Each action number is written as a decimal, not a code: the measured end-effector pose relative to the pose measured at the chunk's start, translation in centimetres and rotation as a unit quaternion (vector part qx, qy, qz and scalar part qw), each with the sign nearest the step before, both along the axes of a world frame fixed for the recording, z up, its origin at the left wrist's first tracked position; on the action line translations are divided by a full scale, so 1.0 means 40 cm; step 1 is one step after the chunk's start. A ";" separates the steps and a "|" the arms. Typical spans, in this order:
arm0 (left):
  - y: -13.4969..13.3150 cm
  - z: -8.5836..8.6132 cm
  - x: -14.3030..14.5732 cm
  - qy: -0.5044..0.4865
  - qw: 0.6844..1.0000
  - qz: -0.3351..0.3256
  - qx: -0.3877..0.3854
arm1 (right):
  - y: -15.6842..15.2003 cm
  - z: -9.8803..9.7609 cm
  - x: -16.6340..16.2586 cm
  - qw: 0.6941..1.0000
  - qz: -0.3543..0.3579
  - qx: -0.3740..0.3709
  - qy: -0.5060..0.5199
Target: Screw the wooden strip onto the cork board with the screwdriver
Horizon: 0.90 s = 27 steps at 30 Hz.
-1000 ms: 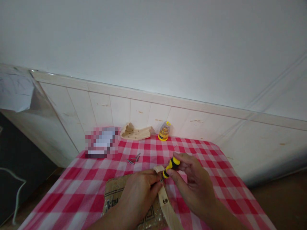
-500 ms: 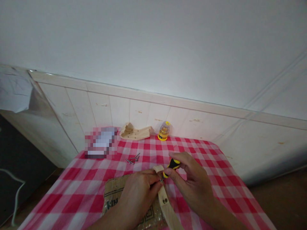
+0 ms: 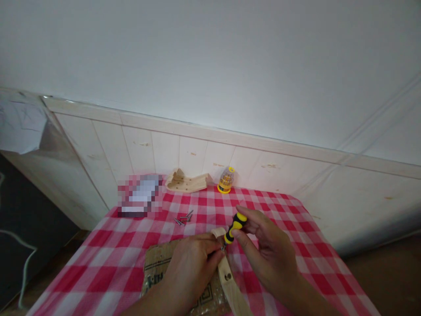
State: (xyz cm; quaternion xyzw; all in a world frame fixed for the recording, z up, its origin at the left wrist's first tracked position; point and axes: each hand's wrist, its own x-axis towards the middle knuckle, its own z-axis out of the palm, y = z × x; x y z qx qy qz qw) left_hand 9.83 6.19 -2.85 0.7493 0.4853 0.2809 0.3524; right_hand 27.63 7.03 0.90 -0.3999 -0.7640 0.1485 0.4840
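My right hand [image 3: 265, 252] is closed round a short yellow and black screwdriver [image 3: 234, 228], its tip pointing down at a pale wooden strip [image 3: 230, 285]. My left hand [image 3: 190, 272] is closed, pinching at the strip's upper end right where the tip meets it; a small screw seems to sit there. The strip lies on a brown cardboard piece [image 3: 158, 267] on the red and white checked tablecloth [image 3: 108, 259].
Several loose screws [image 3: 183, 218] lie on the cloth beyond my hands. At the table's far edge by the panelled wall are a shaped wooden part [image 3: 187, 182], a yellow bit holder [image 3: 226, 180] and a blurred patch [image 3: 140, 195]. Floor drops off on both sides.
My right hand's fingers have shifted round the screwdriver handle, showing more of it again. My left hand and the strip have stayed put.
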 end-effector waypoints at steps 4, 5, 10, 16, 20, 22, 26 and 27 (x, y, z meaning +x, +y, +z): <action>0.001 -0.003 -0.002 0.003 1.000 -0.002 -0.004 | 0.002 -0.009 -0.005 0.999 0.010 0.009 0.039; 0.001 -0.004 -0.002 0.003 1.000 -0.002 -0.004 | 0.002 -0.009 -0.006 0.999 0.013 0.018 0.048; 0.002 -0.005 -0.002 -0.001 1.000 -0.003 -0.004 | 0.002 -0.004 -0.014 0.996 0.014 0.056 0.065; 0.000 -0.003 -0.001 -0.010 1.000 -0.002 -0.007 | -0.004 0.001 -0.014 0.996 0.028 -0.017 0.087; 0.000 -0.003 -0.001 -0.003 1.000 0.002 -0.005 | -0.003 0.001 -0.011 0.997 0.015 -0.011 0.080; 0.000 -0.004 0.000 0.003 1.000 0.002 -0.001 | 0.001 0.004 -0.009 0.998 0.027 0.012 0.050; -0.001 -0.001 0.001 0.001 1.000 0.001 0.000 | 0.002 0.017 -0.007 0.999 0.038 0.036 0.002; -0.001 0.000 0.001 0.000 1.000 0.003 -0.002 | -0.001 0.022 -0.007 0.999 0.038 0.037 -0.004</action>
